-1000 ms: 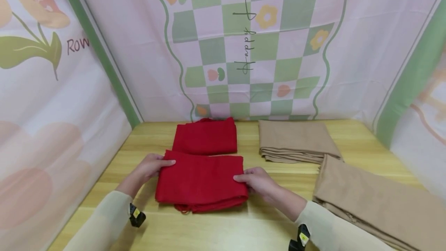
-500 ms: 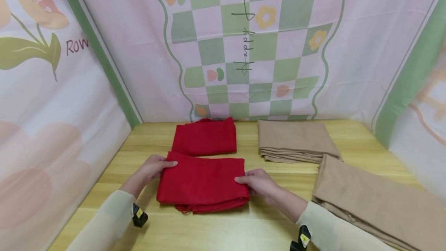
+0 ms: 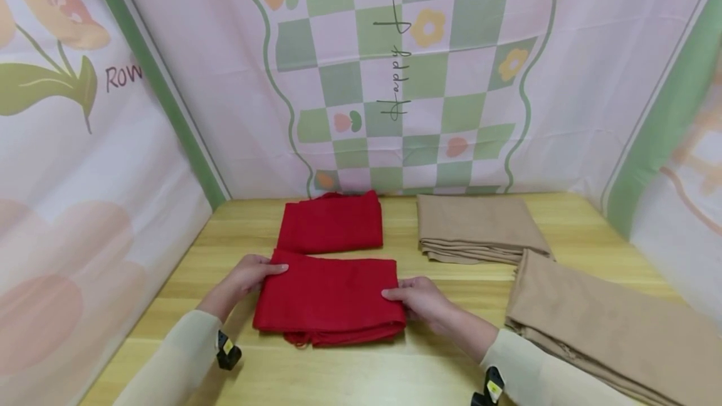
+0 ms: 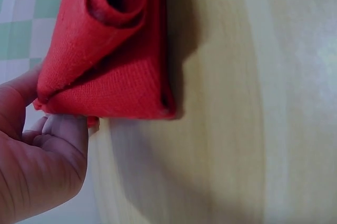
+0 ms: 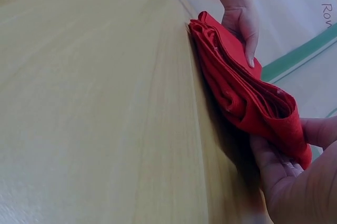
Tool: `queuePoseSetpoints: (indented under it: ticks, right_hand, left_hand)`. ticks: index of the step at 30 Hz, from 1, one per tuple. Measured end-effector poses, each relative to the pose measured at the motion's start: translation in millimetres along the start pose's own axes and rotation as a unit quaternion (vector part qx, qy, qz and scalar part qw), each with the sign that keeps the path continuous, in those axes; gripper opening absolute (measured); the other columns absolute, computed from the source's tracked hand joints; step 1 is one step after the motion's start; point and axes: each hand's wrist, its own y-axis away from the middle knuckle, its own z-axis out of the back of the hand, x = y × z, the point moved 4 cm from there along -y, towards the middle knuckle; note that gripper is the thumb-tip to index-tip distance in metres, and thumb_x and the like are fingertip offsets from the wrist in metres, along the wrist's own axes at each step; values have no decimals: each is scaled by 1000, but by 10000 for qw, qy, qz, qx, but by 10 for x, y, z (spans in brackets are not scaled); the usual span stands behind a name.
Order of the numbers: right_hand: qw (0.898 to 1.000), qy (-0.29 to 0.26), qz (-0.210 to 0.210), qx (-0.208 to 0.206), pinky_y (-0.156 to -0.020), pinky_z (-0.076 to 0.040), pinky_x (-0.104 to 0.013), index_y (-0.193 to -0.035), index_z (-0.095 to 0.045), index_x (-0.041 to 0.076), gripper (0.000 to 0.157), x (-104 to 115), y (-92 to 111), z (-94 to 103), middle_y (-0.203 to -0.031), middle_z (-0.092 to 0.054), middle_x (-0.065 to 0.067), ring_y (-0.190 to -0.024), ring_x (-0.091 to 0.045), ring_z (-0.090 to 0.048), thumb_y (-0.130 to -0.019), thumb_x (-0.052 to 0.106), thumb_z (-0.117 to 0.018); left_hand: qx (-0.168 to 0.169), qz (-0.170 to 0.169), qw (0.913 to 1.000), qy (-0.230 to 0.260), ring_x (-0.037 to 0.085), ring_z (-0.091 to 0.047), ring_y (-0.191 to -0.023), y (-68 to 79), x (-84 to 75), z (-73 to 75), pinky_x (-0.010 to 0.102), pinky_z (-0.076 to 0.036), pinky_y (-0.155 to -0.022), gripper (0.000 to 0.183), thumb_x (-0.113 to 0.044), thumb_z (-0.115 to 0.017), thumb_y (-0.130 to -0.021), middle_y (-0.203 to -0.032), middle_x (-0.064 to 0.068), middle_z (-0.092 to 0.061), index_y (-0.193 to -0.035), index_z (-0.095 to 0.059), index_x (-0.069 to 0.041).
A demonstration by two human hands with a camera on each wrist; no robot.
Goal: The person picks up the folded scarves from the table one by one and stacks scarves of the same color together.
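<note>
A folded red cloth (image 3: 329, 296) lies near the middle of the table, with a second folded red cloth (image 3: 333, 224) just behind it. My left hand (image 3: 248, 274) pinches the near cloth at its far left corner, thumb on top and fingers beneath. At the right edge, my right hand (image 3: 423, 299) grips the same cloth, thumb over the top. Layered folds of the red cloth (image 5: 237, 87) show in the right wrist view, with fingers under its end. In the left wrist view, a rolled fold shows at the end of the red cloth (image 4: 105, 66).
A folded tan cloth (image 3: 476, 221) lies at the back right of the wooden table (image 3: 361, 378). Another, larger tan cloth (image 3: 609, 324) lies at the front right. Printed curtains (image 3: 372, 80) enclose the table at the back and sides.
Both hands have shifted the near red cloth slightly to the right and toward me, keeping their hold. The far red cloth and the tan cloths have stayed put.
</note>
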Motion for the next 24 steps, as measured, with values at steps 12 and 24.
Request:
queuePoseSetpoints:
  ticks: [12, 24]
  right_hand:
    - [10000, 15, -55, 1, -68, -57, -33, -106, -60, -15, 28, -45, 4, 9, -86, -70, -11, -75, -18, -69, -90, 7, -65]
    - [9997, 87, -183, -99, -66, -57, -34, -103, -60, -14, 25, -57, 13, 9, -83, -70, -11, -73, -18, -68, -90, 7, -65]
  left_hand:
    - [5, 66, 9999, -118, 9, -31, -43, -43, 64, -3, 22, -29, -44, 21, -22, -73, -89, -56, -2, -52, -85, -71, -2]
    - [40, 375, 9992, -125, 9, -40, -47, -91, 89, -5, 22, -36, -49, 23, -23, -72, -90, -64, 1, -61, -89, -70, 0]
